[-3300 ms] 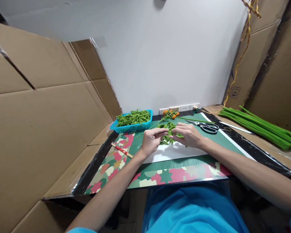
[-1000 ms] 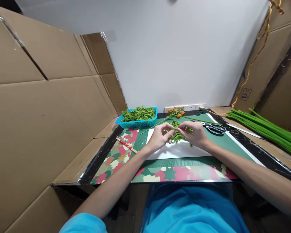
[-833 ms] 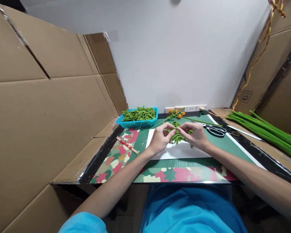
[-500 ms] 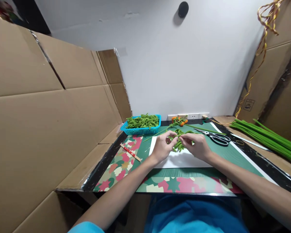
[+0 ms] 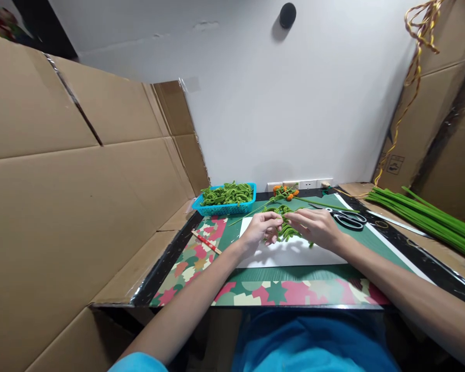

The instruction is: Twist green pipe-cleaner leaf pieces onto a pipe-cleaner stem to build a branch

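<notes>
Over a white sheet of paper (image 5: 271,259), my two hands face each other with their fingertips close together. My left hand (image 5: 259,231) is closed in a pinch of thumb and forefinger. Whatever lies between those fingertips is too small to make out. My right hand (image 5: 318,226) has its fingers bent together toward the left fingertips, its thumb mostly hidden. Below it pokes the end of a fuzzy green pipe cleaner piece (image 5: 311,245), which seems to come from its grip. A bunch of curled green pipe cleaner pieces (image 5: 286,232) shows behind and between the hands.
A blue basket (image 5: 220,210) full of curled green pieces stands at the back left. Orange-and-green pipe cleaner flowers (image 5: 284,192) lie near the wall. Black-handled scissors (image 5: 349,220) lie right of my hand, beside long green pipe cleaners (image 5: 422,214). A red-wrapped chopstick packet (image 5: 206,241) lies left.
My right hand has turned palm-down with its fingers stretched further, and a green end now shows beneath it. My left hand has shifted slightly left, its lower fingers loosened. The view has shifted slightly.
</notes>
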`<state>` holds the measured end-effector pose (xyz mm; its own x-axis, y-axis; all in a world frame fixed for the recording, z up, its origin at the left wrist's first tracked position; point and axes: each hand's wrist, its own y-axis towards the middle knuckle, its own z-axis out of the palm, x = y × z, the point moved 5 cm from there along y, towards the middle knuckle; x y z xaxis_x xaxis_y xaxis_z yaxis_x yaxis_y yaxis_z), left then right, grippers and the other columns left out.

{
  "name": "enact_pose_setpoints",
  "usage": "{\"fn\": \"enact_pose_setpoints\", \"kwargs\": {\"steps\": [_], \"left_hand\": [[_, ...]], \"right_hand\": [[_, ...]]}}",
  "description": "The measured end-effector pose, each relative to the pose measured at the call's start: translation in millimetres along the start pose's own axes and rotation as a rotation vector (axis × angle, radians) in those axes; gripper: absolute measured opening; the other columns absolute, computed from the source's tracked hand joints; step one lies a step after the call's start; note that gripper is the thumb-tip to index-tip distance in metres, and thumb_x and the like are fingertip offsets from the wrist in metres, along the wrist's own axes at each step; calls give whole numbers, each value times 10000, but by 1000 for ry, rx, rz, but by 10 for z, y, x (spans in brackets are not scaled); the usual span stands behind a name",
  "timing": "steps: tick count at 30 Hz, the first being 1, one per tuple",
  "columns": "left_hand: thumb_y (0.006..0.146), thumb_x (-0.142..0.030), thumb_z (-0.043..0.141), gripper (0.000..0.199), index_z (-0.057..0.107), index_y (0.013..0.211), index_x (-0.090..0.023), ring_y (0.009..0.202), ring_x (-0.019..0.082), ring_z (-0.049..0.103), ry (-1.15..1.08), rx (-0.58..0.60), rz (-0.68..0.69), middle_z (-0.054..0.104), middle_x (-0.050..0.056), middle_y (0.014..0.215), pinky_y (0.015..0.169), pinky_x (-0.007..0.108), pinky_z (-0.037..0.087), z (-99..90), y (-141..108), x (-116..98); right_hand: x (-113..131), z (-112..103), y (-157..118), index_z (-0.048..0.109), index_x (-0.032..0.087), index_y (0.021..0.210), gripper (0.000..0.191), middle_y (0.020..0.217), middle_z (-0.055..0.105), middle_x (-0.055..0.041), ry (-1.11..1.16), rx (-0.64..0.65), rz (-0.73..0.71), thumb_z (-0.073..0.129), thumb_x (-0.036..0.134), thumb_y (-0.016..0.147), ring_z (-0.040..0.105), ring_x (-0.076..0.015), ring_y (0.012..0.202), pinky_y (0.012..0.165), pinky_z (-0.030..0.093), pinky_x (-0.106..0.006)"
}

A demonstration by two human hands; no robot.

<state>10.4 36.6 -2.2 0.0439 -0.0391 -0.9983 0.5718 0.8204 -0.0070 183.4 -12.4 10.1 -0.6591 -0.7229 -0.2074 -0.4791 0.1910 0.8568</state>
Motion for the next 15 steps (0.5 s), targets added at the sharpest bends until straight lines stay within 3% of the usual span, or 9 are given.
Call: {"fn": "enact_pose_setpoints", "kwargs": {"steps": [4,7,11,15], "left_hand": [[761,-416,859,368,658,921,-152,438,75,563,-3,26,-42,597,-32,676,350,178,276,-1,-10,4],[783,-443,848,391,623,934,-161,453,81,566,59,55,15,590,-37,683,371,177,301,38,-24,-29],[929,-486,691,324,551,1005,-204,444,87,551,254,62,237,565,-52,733,401,200,337,92,-68,-120],[1000,-320,571,136,612,1028,-193,625,97,567,680,-12,523,601,5,869,560,221,419,115,-144,-234]], "right_hand": [[16,-60,5,737,224,1110,153,915,785,-54,-2,16,-109,619,184,1022,697,-154,743,645,479,-271],[44,-74,52,757,213,1011,154,856,763,-60,107,38,-25,606,189,1014,661,-147,693,611,449,-270],[-18,20,103,767,170,854,229,727,666,-49,548,55,465,629,302,980,529,-123,567,533,389,-269],[-59,265,9,674,147,666,314,548,481,22,1239,161,1068,747,396,842,391,-91,468,459,296,-248]]}}
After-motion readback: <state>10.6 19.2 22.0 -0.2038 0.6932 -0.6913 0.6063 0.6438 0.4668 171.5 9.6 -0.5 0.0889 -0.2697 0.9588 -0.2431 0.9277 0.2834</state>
